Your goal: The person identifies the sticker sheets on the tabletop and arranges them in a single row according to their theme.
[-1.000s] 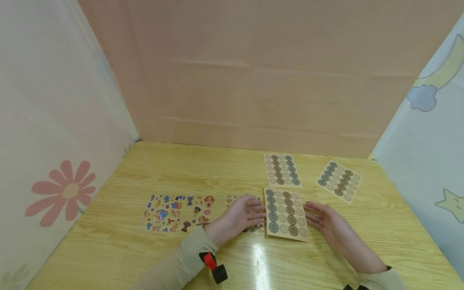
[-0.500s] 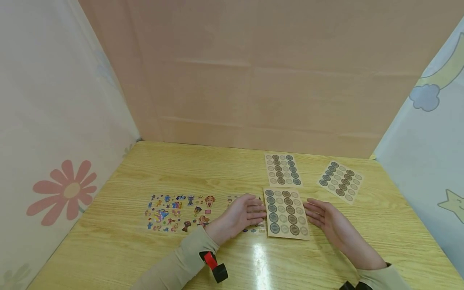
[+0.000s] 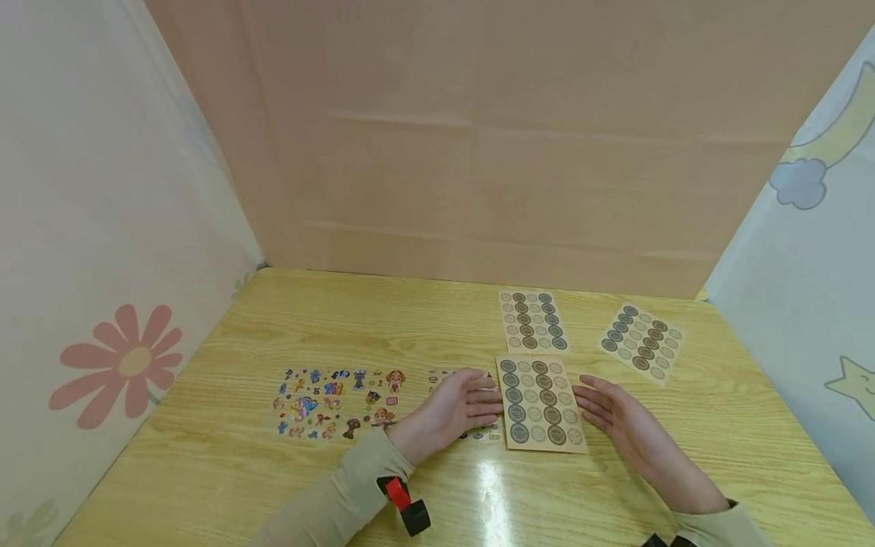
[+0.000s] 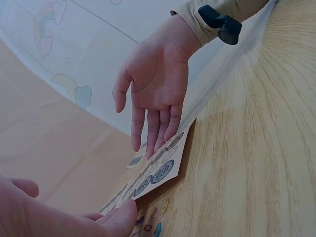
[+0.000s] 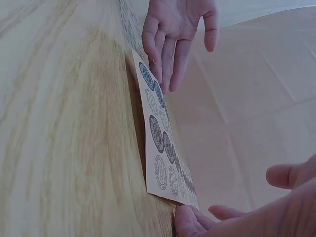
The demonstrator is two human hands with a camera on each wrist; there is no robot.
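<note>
A tan sheet of round stickers (image 3: 543,403) lies between both hands in the head view, printed with columns of dark and pale circles. My left hand (image 3: 451,406) is at its left edge, fingers extended and fingertips at the paper. From the opposite side, my right hand (image 3: 622,414) meets the right edge with fingers likewise extended. In the left wrist view, a shadow under the sheet's near edge (image 4: 183,160) shows it raised slightly off the table. The right wrist view has the right fingertips (image 5: 187,219) at the sheet's side. Neither hand curls round the sheet.
Two similar sticker sheets lie farther back, one straight (image 3: 533,321) and one turned askew (image 3: 642,343). A clear sheet of colourful cartoon stickers (image 3: 335,403) is on the left; another sits partly beneath the left hand. Fabric walls (image 3: 478,152) surround the wooden table (image 3: 328,319).
The sheet between the hands has shifted very slightly right and its near edge has levelled a little. Both hands have stayed almost in place.
</note>
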